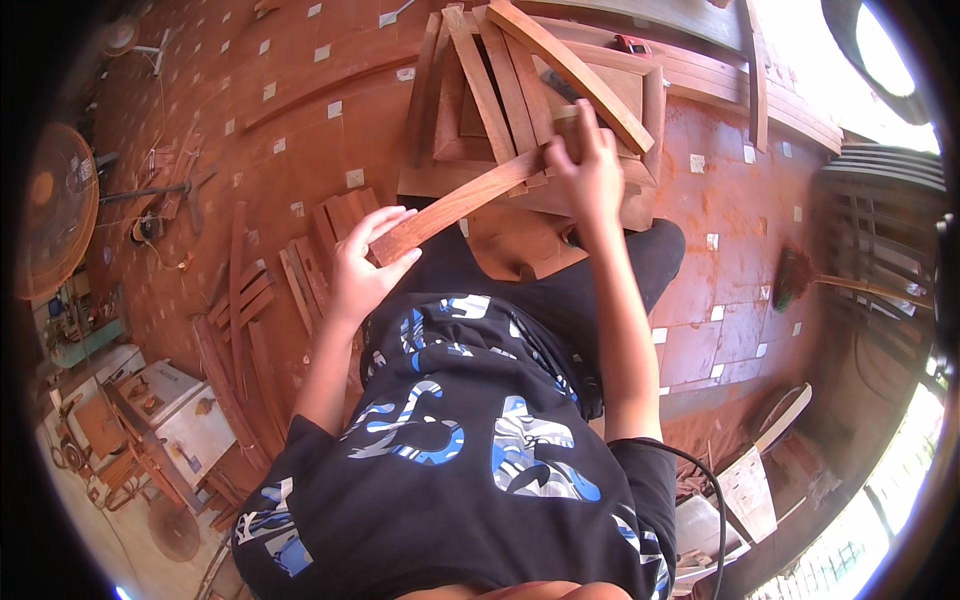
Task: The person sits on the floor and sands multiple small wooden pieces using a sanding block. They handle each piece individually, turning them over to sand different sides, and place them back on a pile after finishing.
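Note:
A reddish-brown wooden strip (462,200) slants from near left up to the far right. My left hand (362,258) is closed round its near end, thumb on one side and fingers on the other. At the strip's far end, my right hand (588,165) is bent, with its thumb touching or very near the wood. A small tan block-like piece (567,114) shows beside its fingertips; what those fingers grip is partly hidden. Beyond my hands, several wooden strips (478,90) lie on a low wooden work surface (648,170), with a longer strip (570,75) crossing at the right.
A red tool (632,45) lies among planks at the back. More strips (240,290) cover the tiled floor at left, near a standing fan (60,210). At right are a broom (795,278) and a slatted rack (880,210). My knees flank the work surface.

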`<state>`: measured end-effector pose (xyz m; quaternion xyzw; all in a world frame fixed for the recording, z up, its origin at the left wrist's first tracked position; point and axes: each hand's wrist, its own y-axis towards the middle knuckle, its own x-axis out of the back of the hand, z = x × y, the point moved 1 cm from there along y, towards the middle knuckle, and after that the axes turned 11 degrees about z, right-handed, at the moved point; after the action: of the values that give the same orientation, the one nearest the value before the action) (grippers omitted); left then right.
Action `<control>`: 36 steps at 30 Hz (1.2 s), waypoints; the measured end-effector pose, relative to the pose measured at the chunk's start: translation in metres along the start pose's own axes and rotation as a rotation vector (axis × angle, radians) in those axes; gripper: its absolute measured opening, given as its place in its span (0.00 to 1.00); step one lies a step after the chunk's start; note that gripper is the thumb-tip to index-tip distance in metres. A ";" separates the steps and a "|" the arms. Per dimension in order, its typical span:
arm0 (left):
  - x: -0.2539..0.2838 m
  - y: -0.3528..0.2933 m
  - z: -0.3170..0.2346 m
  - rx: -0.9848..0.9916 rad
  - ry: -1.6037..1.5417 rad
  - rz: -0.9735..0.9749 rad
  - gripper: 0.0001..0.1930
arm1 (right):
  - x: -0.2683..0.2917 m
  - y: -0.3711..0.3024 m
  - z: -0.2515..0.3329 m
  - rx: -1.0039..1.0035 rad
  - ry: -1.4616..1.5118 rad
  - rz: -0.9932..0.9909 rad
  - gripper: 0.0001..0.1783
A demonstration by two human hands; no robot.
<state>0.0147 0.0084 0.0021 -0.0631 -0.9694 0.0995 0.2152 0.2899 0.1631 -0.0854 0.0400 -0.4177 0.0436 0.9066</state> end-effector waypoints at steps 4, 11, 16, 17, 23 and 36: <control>-0.003 0.004 -0.011 -0.053 -0.040 0.003 0.25 | 0.004 0.019 -0.019 -0.071 -0.127 -0.109 0.37; -0.011 0.003 -0.031 -0.061 -0.081 -0.040 0.23 | 0.013 -0.054 0.117 0.216 0.188 0.131 0.40; -0.017 -0.006 0.007 0.008 -0.408 -0.147 0.29 | 0.011 -0.081 0.153 0.317 0.344 0.368 0.41; -0.016 -0.008 0.014 0.056 -0.405 -0.123 0.26 | 0.013 -0.073 0.144 0.256 0.379 0.446 0.40; -0.019 -0.009 0.002 0.015 -0.204 -0.099 0.24 | 0.010 -0.006 0.046 -0.025 0.055 0.196 0.37; 0.003 0.006 -0.005 -0.106 0.475 0.264 0.27 | 0.001 -0.021 0.010 -0.062 -0.017 -0.076 0.39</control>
<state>0.0147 0.0152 0.0070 -0.2218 -0.8790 0.0582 0.4180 0.2855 0.1410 -0.0796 0.0283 -0.4245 -0.0043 0.9050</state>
